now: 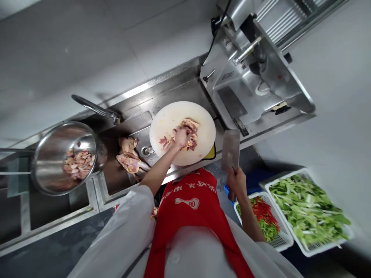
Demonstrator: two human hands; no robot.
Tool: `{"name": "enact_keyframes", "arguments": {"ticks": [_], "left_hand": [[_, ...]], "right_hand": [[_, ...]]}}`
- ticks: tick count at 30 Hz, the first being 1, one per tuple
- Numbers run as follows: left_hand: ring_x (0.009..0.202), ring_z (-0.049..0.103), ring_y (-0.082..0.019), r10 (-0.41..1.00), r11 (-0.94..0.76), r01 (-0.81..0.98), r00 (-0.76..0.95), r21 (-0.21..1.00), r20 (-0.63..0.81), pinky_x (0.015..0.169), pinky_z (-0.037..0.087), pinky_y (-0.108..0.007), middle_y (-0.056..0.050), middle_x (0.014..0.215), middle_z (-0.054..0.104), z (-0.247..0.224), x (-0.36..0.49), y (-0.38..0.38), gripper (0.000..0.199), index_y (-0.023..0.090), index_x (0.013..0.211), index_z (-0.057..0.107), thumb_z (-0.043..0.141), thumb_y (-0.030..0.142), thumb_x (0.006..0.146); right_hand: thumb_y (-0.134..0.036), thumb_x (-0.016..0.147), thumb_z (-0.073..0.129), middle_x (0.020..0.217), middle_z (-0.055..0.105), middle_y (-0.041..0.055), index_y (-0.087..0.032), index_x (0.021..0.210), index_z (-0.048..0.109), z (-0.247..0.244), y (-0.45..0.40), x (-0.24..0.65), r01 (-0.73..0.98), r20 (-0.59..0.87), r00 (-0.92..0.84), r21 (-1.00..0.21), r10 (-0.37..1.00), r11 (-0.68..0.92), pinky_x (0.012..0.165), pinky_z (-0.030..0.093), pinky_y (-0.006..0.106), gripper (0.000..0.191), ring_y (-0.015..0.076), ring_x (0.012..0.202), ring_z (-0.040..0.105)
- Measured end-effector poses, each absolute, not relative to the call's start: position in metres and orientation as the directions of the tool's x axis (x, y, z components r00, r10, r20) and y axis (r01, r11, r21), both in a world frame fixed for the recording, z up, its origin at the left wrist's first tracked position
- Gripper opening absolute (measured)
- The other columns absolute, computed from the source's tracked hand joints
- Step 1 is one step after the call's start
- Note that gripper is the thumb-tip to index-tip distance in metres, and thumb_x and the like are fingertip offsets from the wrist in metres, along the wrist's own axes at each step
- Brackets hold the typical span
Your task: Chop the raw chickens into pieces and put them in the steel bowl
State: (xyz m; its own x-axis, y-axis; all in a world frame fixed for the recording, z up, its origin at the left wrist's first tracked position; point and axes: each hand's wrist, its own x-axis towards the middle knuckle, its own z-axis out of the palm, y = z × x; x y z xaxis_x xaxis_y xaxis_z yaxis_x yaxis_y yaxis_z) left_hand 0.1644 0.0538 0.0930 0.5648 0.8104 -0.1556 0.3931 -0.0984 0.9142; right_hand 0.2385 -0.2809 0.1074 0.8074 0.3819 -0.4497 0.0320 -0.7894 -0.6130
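A round white cutting board [165,121] lies across the steel counter in front of me. Pieces of raw chopped meat [189,124] are heaped near its middle. My left hand [182,137] is down on this heap with its fingers curled into the pieces; the fingertips are partly hidden. Off the board's right side, my right hand [237,180] grips the handle of a cleaver [231,148], its broad blade pointing away from me. Larger uncut poultry parts [129,158] rest in the sink area left of the board.
A steel bowl [48,162] with cut meat [79,164] stands far left, near a faucet [95,108]. A meat slicer [246,85] occupies the right. Low at right are baskets of leafy greens [310,210] and red and green peppers [265,214].
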Motion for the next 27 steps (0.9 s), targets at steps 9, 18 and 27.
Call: {"name": "enact_keyframes", "arguments": {"ticks": [9,18,27], "left_hand": [[0.059,0.057,-0.011,0.840,-0.171,0.235,0.543,0.957,0.017,0.058,0.044,-0.023,-0.003,0.073,0.068,0.196,0.083,0.102,0.016,0.013,0.084,0.070,0.073,0.027,0.077],[0.052,0.057,-0.010,0.923,-0.073,0.128,0.385,0.989,0.018,0.050,0.042,-0.021,0.001,0.064,0.061,0.206,0.041,0.117,0.032,0.014,0.085,0.065,0.080,0.041,0.075],[0.041,0.046,-0.008,0.923,0.374,0.140,0.043,0.917,-0.383,0.043,0.039,-0.022,0.005,0.052,0.054,0.044,-0.013,0.002,0.025,0.016,0.074,0.062,0.076,0.036,0.071]], "right_hand": [[-0.034,0.101,0.036,0.091,0.072,0.0134,-0.014,0.109,0.059,0.136,-0.207,0.215,0.544,-0.459,0.487,-0.506,0.743,-0.669,0.069,0.038,0.028,0.031,0.0226,0.080,0.066],[-0.025,0.101,0.046,0.096,0.073,0.0144,-0.012,0.108,0.062,0.113,-0.089,0.153,0.740,-0.446,0.064,-0.579,0.893,-0.342,0.072,0.041,0.024,0.021,0.0204,0.088,0.069],[-0.022,0.098,0.042,0.108,0.070,0.0206,-0.007,0.123,0.058,0.120,-0.079,0.200,0.784,-0.448,0.277,-0.406,0.850,-0.469,0.080,0.046,0.031,0.033,0.0275,0.099,0.068]]}}
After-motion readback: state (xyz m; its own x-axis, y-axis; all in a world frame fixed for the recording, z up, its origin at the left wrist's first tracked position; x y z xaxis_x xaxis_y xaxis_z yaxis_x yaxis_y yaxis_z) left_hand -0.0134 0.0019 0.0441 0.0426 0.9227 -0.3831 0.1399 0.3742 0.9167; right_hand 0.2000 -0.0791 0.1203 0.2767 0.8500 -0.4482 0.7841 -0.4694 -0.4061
